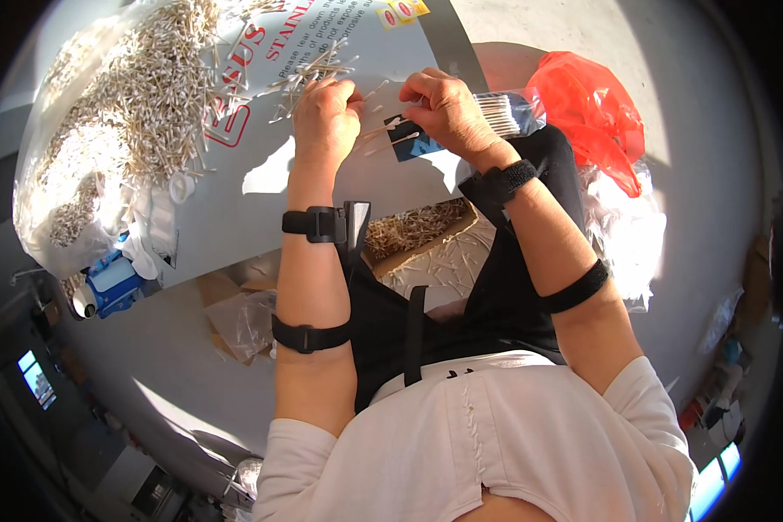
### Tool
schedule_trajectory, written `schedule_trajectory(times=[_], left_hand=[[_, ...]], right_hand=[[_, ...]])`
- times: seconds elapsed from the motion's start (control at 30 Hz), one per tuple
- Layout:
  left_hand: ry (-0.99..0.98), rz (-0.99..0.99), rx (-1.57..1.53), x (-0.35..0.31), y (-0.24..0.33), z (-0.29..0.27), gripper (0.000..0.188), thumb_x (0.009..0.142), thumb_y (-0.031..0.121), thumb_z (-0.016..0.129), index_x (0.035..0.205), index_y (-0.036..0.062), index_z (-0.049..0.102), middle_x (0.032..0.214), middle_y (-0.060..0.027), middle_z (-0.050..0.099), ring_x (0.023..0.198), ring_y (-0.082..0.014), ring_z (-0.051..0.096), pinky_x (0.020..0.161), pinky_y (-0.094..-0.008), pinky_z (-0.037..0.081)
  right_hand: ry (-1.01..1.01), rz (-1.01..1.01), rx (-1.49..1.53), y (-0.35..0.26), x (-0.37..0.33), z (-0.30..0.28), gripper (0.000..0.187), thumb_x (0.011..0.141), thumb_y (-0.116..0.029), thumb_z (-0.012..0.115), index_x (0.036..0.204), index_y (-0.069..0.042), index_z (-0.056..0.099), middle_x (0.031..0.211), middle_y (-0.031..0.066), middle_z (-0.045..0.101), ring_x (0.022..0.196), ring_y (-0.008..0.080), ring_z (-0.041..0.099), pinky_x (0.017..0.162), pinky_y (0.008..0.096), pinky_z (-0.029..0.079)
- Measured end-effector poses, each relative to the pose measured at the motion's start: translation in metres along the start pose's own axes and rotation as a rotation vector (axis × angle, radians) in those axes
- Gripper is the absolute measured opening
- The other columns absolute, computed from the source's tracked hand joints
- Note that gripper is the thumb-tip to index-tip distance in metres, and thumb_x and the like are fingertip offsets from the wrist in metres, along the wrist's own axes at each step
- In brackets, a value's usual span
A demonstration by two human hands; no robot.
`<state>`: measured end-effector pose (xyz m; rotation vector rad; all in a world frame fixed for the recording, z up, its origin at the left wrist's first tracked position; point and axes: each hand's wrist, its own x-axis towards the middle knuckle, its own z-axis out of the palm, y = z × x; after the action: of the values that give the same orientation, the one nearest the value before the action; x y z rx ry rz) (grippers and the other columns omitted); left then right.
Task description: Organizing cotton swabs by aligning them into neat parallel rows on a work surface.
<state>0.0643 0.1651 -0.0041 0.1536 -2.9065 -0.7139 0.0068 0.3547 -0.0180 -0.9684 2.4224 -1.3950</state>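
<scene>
Both hands are over a light grey panel (pixel 261 204) across my knees. My left hand (pixel 326 122) is closed, fingers bent down at the near edge of a small heap of loose cotton swabs (pixel 322 63). What its fingertips pinch is hidden. To the right, my right hand (pixel 448 109) is curled, thumb against fingers; its grip cannot be made out. Several single swabs (pixel 378 139) lie between the hands, some across a dark blue card (pixel 413 143). Beside my right wrist rests a clear packet of swabs (pixel 500 113), lined up in a row.
A large clear bag (pixel 130 96) spills a mound of swabs at the left. A blue and white bottle (pixel 109 287) and a tape roll (pixel 181 187) are near it. Below the panel is a cardboard box of swabs (pixel 418 228). A red plastic bag (pixel 587 113) lies at the right.
</scene>
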Motion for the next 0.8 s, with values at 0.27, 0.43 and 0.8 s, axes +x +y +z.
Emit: schedule_trajectory(times=[0.27, 0.43, 0.8], left_hand=[[0.037, 0.036, 0.101, 0.015, -0.007, -0.002, 0.007, 0.075, 0.003, 0.069, 0.080, 0.0033, 0.064, 0.083, -0.0129, 0.066, 0.086, -0.0336, 0.061, 0.076, -0.0432, 0.049], [0.008, 0.078, 0.062, -0.002, 0.004, 0.000, 0.009, 0.075, 0.004, 0.070, 0.082, 0.0039, 0.065, 0.084, -0.0108, 0.064, 0.089, -0.0320, 0.060, 0.079, -0.0415, 0.048], [0.184, 0.080, 0.018, -0.045, 0.010, 0.006, 0.014, 0.069, 0.001, 0.073, 0.079, 0.0050, 0.064, 0.087, -0.0065, 0.060, 0.091, -0.0303, 0.056, 0.080, -0.0415, 0.048]], right_hand=[[0.131, 0.039, -0.064, 0.002, 0.002, 0.004, 0.013, 0.076, -0.005, 0.065, 0.088, -0.001, 0.065, 0.090, 0.0178, 0.064, 0.087, 0.0363, 0.064, 0.077, 0.0409, 0.052], [0.107, 0.093, -0.097, -0.002, 0.002, 0.001, 0.014, 0.077, -0.008, 0.067, 0.089, -0.002, 0.065, 0.090, 0.0176, 0.065, 0.088, 0.0357, 0.064, 0.077, 0.0412, 0.052], [-0.057, -0.121, -0.210, -0.008, -0.006, 0.006, 0.011, 0.080, -0.012, 0.068, 0.089, -0.006, 0.065, 0.086, 0.0092, 0.061, 0.080, 0.0314, 0.063, 0.070, 0.0378, 0.051]])
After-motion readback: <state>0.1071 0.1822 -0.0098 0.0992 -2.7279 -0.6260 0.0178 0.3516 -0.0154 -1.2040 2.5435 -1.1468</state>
